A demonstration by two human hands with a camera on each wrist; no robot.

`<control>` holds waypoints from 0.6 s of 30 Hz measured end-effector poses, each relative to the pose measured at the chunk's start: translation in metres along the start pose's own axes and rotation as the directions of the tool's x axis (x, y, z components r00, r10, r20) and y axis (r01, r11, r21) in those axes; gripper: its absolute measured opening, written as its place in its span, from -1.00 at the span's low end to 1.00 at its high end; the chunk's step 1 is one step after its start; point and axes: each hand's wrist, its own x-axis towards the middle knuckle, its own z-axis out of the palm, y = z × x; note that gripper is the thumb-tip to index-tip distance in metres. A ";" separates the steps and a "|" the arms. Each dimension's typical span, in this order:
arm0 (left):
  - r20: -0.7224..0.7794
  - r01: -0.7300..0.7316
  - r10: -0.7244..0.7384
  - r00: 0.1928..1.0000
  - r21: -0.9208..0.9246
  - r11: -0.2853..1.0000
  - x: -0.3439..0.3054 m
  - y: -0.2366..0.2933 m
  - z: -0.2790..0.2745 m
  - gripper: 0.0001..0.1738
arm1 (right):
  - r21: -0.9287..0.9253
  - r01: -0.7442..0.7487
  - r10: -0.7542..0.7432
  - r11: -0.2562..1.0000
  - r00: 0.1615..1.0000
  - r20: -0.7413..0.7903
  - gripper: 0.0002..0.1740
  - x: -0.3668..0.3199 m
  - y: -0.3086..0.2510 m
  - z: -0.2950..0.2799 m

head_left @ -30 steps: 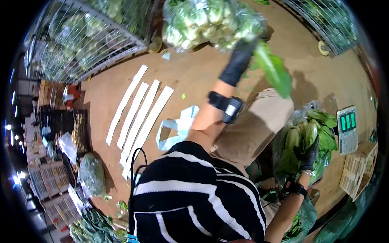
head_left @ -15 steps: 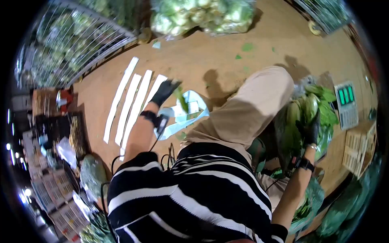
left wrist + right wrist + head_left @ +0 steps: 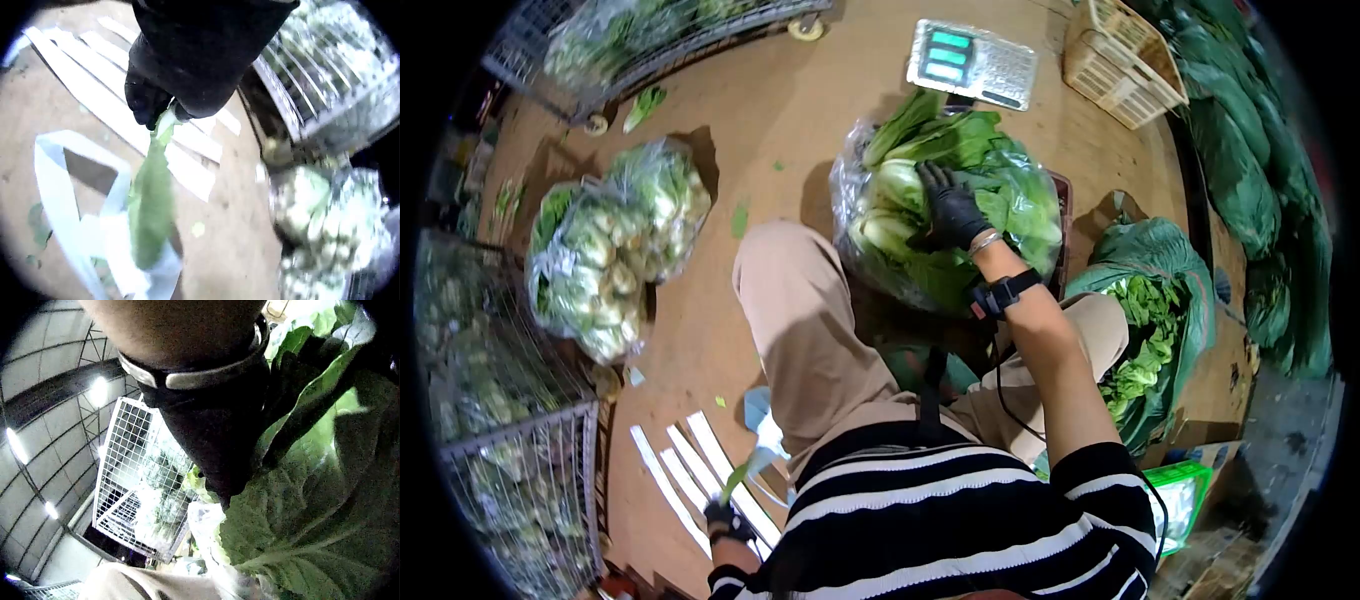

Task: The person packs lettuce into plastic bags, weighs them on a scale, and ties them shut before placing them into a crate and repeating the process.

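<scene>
At the lower left of the head view, my black-gloved left hand point(image 3: 728, 520) pinches a green leaf point(image 3: 735, 482) by its stem. In the left wrist view the leaf point(image 3: 153, 200) hangs from the gloved fingertips, overlapping a pale blue handled bag point(image 3: 115, 231) on the floor. White strips point(image 3: 700, 450) lie beside that hand. My gloved right hand point(image 3: 952, 208) rests with fingers spread on leafy green heads point(image 3: 890, 190) in a clear plastic bag point(image 3: 845, 185). Large leaves point(image 3: 300, 519) hide its fingers in the right wrist view.
A lit digital scale point(image 3: 1000, 75) and a cream crate point(image 3: 1120, 75) stand beyond the bagged greens. A green sack point(image 3: 1190, 260) of leaves is at the right. Bagged vegetables point(image 3: 605, 250) sit on the floor at left, near wire carts point(image 3: 520, 420).
My left hand has carried the leaf from near the bagged vegetables back past the white strips. The head view has swung toward the right. My right hand stays on the greens.
</scene>
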 end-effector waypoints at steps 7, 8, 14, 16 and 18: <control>0.002 0.456 -0.599 0.801 -0.651 0.607 -0.009 0.006 -0.072 -0.72 | -0.031 -0.017 0.016 0.999 0.999 -0.028 0.27 -0.008 -0.005 -0.002; -0.049 0.398 -0.652 0.756 -0.757 0.519 -0.005 0.018 -0.101 -0.71 | -0.068 -0.007 0.005 0.998 1.000 -0.025 0.26 -0.007 -0.006 0.000; -0.521 -0.428 -0.375 0.767 -0.851 0.306 0.140 0.200 -0.331 -0.66 | -0.219 0.056 -0.045 0.974 0.998 0.051 0.20 -0.014 -0.012 0.000; -0.665 -0.637 -0.030 0.746 -0.726 0.260 0.226 0.300 -0.394 -0.64 | -0.145 0.059 -0.061 0.988 0.998 -0.008 0.19 -0.016 -0.007 0.006; -0.614 -0.769 0.471 0.633 -0.569 0.292 0.294 0.417 -0.424 -0.67 | 0.003 0.093 -0.093 0.996 0.990 -0.103 0.06 -0.014 0.001 0.006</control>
